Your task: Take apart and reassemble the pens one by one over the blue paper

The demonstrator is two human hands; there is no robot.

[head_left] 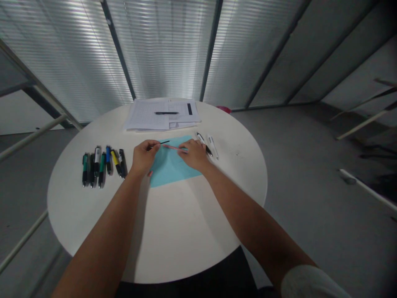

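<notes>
Over a light blue sheet (173, 169) on the round table, my left hand (144, 157) pinches a thin dark stick (164, 142) that looks like a pen refill. Its tip points right. Facing it, my right hand (196, 154) has its fingers closed around a slim reddish stick (171, 147), whose free end reaches toward my left fingertips. A bit of green shows by the right fingertips; what it belongs to is partly hidden. Close beyond the right hand lie a black-and-white pen (201, 137) and a white pen (213, 147).
On the left of the white table (173, 240) lies a row of several pens (101, 169) in green, white, blue, yellow and black. Stacked papers (145, 114) with a black pen (166, 113) on top sit at the far edge. Window blinds (167, 49) stand behind.
</notes>
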